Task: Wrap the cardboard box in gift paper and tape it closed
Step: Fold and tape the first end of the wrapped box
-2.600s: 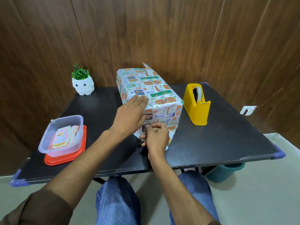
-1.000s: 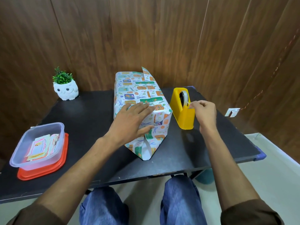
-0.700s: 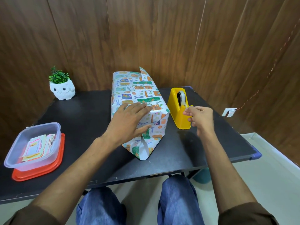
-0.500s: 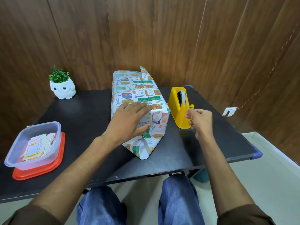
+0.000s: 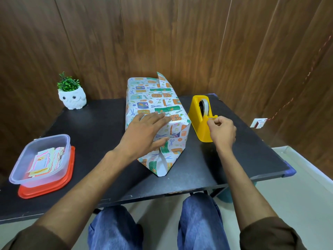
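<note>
The box (image 5: 158,105) stands mid-counter (image 5: 100,127), long side running away from the person, already covered in paper (image 5: 144,89) on top and along its sides. The near end is only folded: a flap (image 5: 162,165) hangs loose there with its white underside showing. A corner of paper (image 5: 161,78) also sticks up at the far end.

The left hand (image 5: 146,134) lies flat on the near part of the box top. Its fingers are straight and spread, and the thumb reaches down over the near end, pressing the paper in place. The right hand (image 5: 222,131) is curled, with thumb and forefinger pinching the free end of the tape (image 5: 211,119) at the cutter of the dispenser (image 5: 198,121). The dispenser stands just right of the box.

The box looks stiff and probably light, so it may slide on the smooth counter if pushed sideways; a flat palm bearing straight down suits it. The paper is thin and slick, creases readily and springs open where nothing pins it. It is best held by pressing the folds against the box edges, not by pinching. The tape is sticky and limp, so it should be held only by its very tip and kept taut, or it will curl onto itself.
</note>
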